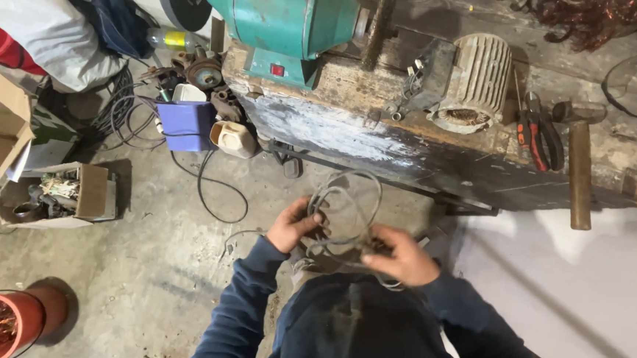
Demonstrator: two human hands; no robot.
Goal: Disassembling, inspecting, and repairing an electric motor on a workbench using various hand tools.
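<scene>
A coil of grey cable [342, 210] hangs looped between both hands above the concrete floor [144, 264], in front of the person's dark sweater. The left hand [295, 225] is closed around the loops' left side; the right hand [400, 258] pinches what seems to be the gathered strands. Beyond stands a worn workbench [409, 144] carrying a green grinder [284, 15], a motor housing [474, 82], pliers [539, 133] and a hammer [578, 169].

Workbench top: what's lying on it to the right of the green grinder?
On the workbench, right of the grinder, lie a ribbed motor housing, red-handled pliers and a hammer. Tangled copper wire lies farther back. The bench's right end is covered by something blurred.
</scene>
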